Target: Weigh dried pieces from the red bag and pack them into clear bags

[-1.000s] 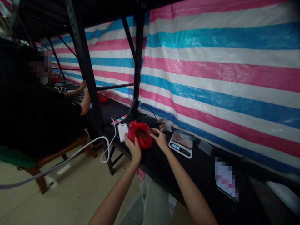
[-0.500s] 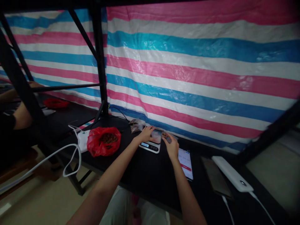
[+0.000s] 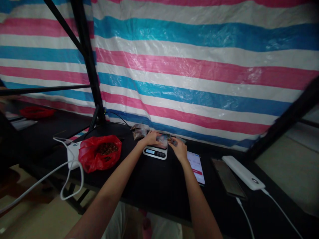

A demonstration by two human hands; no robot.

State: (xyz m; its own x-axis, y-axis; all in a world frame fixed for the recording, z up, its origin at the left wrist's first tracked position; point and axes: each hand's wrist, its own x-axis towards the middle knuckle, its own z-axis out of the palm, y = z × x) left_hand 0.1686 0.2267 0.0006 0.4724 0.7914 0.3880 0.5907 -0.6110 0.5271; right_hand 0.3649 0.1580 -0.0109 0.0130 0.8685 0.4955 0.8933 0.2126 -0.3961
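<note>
A white kitchen scale (image 3: 159,155) with a lit display stands near the back of the black table. On its dark platform lies what looks like a clear plastic bag (image 3: 163,141). My left hand (image 3: 151,137) reaches over the platform's left side, its fingers closed at the bag's edge. At the right side, my right hand (image 3: 178,149) has thumb and fingers drawn together beside small brown pieces; what it grips is too small to tell. Behind that hand, a greyish plastic bag (image 3: 183,140) is partly hidden. Clear bags of brown bits (image 3: 139,132) lie left of the scale.
A red plastic bag (image 3: 86,154) holding brown pieces sits left of my forearm, beside a white device (image 3: 72,152) with a looping cable. To the right lie a lit phone (image 3: 195,166), a dark phone (image 3: 228,177) and a white power bank (image 3: 243,172). Striped sheeting hangs behind.
My view has tilted down and shifted right, so the co-worker at the left has mostly left the frame. Both hands stay at the scale; the right fingers have drawn closer together.
</note>
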